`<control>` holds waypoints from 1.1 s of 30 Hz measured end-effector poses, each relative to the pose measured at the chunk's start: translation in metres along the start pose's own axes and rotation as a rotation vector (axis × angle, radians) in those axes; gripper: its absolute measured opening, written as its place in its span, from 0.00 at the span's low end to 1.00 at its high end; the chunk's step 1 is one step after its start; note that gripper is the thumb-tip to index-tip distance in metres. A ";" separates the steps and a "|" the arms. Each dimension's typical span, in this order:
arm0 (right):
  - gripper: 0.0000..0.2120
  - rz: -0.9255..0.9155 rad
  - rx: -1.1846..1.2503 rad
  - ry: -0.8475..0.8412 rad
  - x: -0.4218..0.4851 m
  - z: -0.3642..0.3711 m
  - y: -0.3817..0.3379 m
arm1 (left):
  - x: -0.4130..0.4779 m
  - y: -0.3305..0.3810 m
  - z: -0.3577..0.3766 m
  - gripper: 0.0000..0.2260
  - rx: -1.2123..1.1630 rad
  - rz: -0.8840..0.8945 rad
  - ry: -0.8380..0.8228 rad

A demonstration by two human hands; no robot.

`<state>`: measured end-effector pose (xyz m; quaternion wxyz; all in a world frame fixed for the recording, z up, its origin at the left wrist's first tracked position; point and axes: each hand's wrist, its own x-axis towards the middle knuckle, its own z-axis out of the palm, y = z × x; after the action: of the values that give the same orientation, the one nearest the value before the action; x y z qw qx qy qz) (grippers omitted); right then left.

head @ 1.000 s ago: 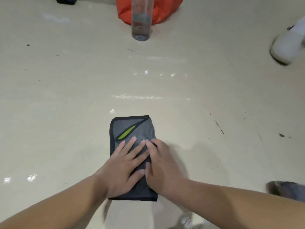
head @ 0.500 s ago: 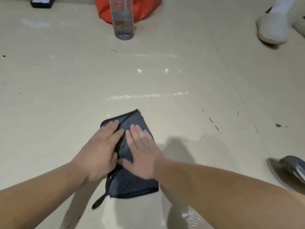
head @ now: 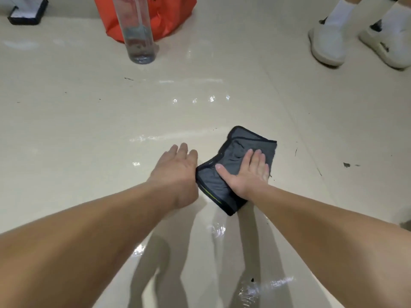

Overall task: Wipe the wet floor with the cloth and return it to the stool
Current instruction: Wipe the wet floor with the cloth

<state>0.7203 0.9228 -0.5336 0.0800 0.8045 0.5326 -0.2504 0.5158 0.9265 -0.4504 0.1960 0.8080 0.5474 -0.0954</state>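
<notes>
- The folded grey cloth is lying on the wet beige floor, at about 3 o'clock from picture centre.
- The right hand is laid flat on the cloth, fingers spread and extended, nothing grasped.
- The left hand is held just beside the cloth's 9 o'clock edge, fingers loose and straight, gripping nothing.
- Even downward pressure should be kept, judging by the bunching under the palm.
- Glistening streaks toward 6 o'clock seemingly remain to be wiped.
- The clear water bottle at 11 o'clock should be avoided.
- No stool is in view.

Two bare, sleeveless forearms
</notes>
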 end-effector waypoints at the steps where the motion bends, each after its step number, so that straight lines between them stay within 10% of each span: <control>1: 0.62 0.009 -0.027 0.004 -0.012 0.006 0.005 | -0.005 0.005 0.008 0.34 -0.001 0.044 -0.005; 13: 0.65 -0.069 -0.221 -0.153 -0.117 0.058 -0.014 | -0.063 -0.065 0.066 0.37 -0.077 0.146 0.036; 21: 0.68 -0.161 0.013 0.124 -0.075 0.073 -0.087 | -0.069 -0.100 0.067 0.36 -0.099 -0.063 0.062; 33: 0.54 -0.522 -0.110 -0.030 -0.120 0.112 -0.192 | -0.190 -0.106 -0.002 0.24 -0.113 -0.518 -0.331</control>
<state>0.4761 0.8610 -0.5450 0.0640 0.6304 0.7338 -0.2450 0.3454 0.8007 -0.4004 0.2961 0.6031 0.7001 -0.2417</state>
